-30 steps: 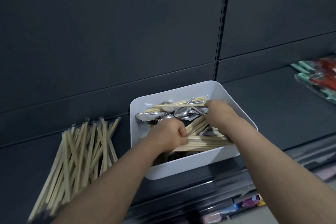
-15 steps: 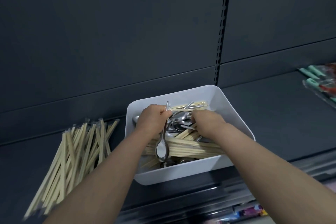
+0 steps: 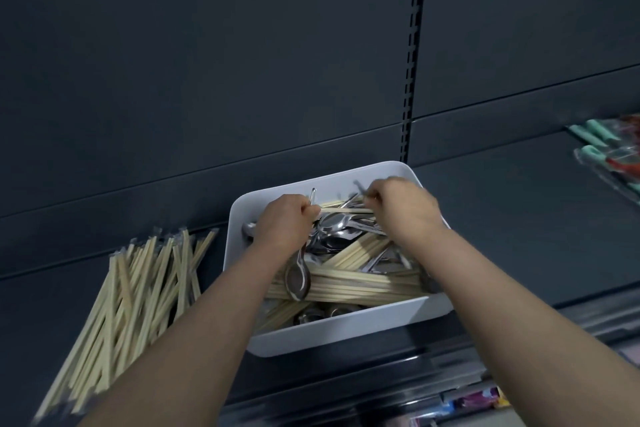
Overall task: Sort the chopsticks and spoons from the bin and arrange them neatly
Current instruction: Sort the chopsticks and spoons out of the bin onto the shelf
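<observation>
Dark grey metal shelf (image 3: 519,218) holds a white plastic bin (image 3: 346,331), w/ a pale wooden chopstick pile (image 3: 131,288) beside it. L hand (image 3: 284,218) grips a shiny metal spoon (image 3: 298,279) over the bin. R hand (image 3: 405,208) is curled, can't tell on what. Lift spoon straight up, no snags.

Person's upper limbs, head view. Left hand (image 3: 282,218) and right hand (image 3: 403,206): both bare, shown from the back, the knuckles forming a low rounded ridge. The right hand's fingers (image 3: 376,198) are blurred, so their detail cannot be made out. Left forearm (image 3: 207,322) and right forearm (image 3: 519,288): bare along their whole visible length, smooth in outline, and broadening markedly toward the lower frame edge.
</observation>
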Tool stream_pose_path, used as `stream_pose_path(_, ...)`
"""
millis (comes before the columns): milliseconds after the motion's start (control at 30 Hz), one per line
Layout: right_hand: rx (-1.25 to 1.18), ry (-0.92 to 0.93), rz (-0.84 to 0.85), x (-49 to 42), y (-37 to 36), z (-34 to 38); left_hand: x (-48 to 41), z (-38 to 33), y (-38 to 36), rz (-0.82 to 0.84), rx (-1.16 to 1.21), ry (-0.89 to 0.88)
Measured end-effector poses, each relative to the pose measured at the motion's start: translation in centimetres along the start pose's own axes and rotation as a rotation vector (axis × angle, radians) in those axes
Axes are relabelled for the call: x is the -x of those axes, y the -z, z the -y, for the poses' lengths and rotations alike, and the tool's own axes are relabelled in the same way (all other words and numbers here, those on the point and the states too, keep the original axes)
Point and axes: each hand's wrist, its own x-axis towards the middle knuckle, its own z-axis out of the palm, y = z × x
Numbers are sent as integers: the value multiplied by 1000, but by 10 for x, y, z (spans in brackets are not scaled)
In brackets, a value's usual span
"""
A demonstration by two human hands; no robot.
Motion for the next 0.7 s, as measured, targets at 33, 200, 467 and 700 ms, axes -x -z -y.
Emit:
stream_pose_path(33, -50, -20, -34, -3, 6, -3, -1, -1, -1, 4, -3, -5)
stream_pose_path(200, -185, -8, -136, -6, 30, -18, -4, -19, -16, 98, 14, -40)
stream_pose_path(467, -182, -8, -192, 6, 57, -30, -16, -56, -45, 391, 18, -158)
stream_pose_path(700, -205, -20, 9, 11, 51, -37, -18, -66, -56, 348, -35, -132)
